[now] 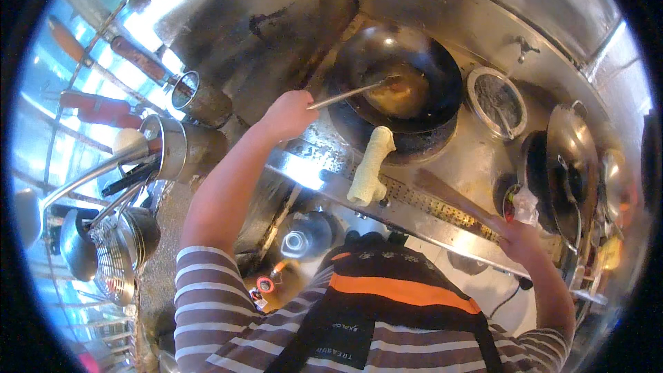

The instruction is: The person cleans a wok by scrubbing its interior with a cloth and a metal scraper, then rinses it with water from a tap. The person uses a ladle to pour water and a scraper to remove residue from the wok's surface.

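My left hand (291,115) is closed on the metal handle of a ladle (346,95), whose far end dips into brown liquid in a black wok (357,57) on the stove. A wooden tool handle or paddle (456,199) slants over the perforated front strip, with my right hand (519,240) closed around its near end; its exact kind is unclear. Between my hands, a rolled pale-yellow cloth (372,168) lies over the stove's front edge, below the wok. A crumpled clear plastic bag (525,207) is just beyond my right hand.
Right of the wok are a round metal-rimmed basin (472,83) under a tap (524,47) and a large metal lid (572,150). At left stand metal containers (173,147) with utensils and a perforated skimmer (115,264). A gas cylinder (282,290) appears below the counter.
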Tool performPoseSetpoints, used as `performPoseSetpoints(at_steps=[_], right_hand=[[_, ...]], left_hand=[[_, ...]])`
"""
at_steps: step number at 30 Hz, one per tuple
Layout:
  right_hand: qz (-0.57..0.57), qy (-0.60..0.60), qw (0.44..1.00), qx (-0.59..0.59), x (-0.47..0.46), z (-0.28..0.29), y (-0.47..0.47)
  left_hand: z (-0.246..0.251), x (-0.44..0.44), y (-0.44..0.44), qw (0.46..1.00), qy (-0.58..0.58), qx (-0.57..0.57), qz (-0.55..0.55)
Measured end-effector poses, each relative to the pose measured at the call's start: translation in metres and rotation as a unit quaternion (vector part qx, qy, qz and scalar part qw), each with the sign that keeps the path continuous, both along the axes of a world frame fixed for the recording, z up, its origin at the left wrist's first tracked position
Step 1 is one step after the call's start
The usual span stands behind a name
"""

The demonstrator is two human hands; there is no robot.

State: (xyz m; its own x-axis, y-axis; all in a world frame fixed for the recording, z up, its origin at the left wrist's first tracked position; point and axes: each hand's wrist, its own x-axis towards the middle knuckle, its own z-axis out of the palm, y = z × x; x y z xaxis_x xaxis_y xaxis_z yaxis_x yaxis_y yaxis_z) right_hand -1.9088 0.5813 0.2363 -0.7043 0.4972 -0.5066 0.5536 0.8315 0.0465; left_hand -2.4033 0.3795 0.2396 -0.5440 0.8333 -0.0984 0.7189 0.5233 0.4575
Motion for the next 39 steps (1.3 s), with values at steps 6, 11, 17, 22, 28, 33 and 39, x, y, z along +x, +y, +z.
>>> performPoseSetpoints(at_steps=[6, 11, 17, 22, 28, 33, 39], right_hand=[[0.124, 0.116, 0.983, -0.067, -0.081, -0.088, 0.022], [0.144, 0.143, 0.972, -0.118, -0.173, -0.137, 0.0], [0.139, 0.029, 0.982, -0.123, -0.265, -0.178, -0.036], [0.355, 0.12, 0.918, -0.132, -0.265, -0.207, -0.009], [0.215, -0.062, 0.969, -0.103, -0.176, -0.044, 0.017], [0.084, -0.225, 0.971, -0.005, -0.054, 0.022, 0.034], [0.001, -0.231, 0.973, -0.003, -0.013, 0.092, 0.04]], left_hand=[[0.008, 0.013, -0.023, 0.999, -0.013, 0.029, 0.029], [0.014, 0.019, -0.05, 0.996, -0.026, 0.066, 0.059], [0.019, 0.023, -0.073, 0.993, -0.016, 0.085, 0.083], [0.021, 0.023, -0.076, 0.991, -0.043, 0.079, 0.098], [0.023, 0.025, -0.073, 0.986, -0.104, 0.08, 0.103], [0.021, 0.031, -0.064, 0.985, -0.112, 0.122, 0.057], [0.037, 0.046, -0.031, 0.987, -0.124, 0.098, -0.038]])
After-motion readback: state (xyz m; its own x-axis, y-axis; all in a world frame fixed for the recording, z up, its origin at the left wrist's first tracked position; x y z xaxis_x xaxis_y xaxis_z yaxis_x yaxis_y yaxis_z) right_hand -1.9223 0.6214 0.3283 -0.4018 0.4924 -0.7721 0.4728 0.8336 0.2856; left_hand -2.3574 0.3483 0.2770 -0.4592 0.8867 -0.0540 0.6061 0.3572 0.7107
